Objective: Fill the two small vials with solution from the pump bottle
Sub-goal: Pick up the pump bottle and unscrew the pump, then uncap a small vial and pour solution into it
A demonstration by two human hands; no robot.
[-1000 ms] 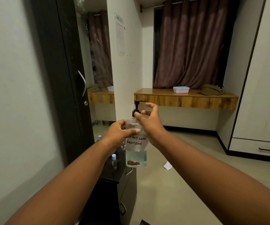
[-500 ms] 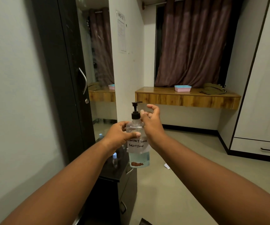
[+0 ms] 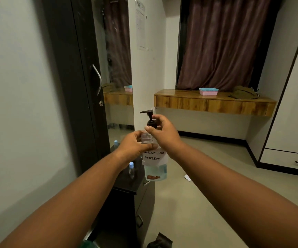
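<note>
A clear pump bottle with a black pump head and a paper label reading "CONTACT LENS SOLUTION" is held upright in the air in front of me. My left hand grips its upper body. My right hand pinches the black collar under the pump head. One small vial with a light blue cap stands on the black cabinet top below the bottle. A second vial shows partly behind my left wrist.
The low black drawer cabinet stands under my hands, beside a tall dark wardrobe door with a mirror. A wooden shelf with a pink and blue box runs along the far wall. White paper scrap lies on the floor.
My right hand's thumb and fingers have closed on the pump collar. The pump head has turned, its spout now pointing left. The bottle stays in my left hand.
</note>
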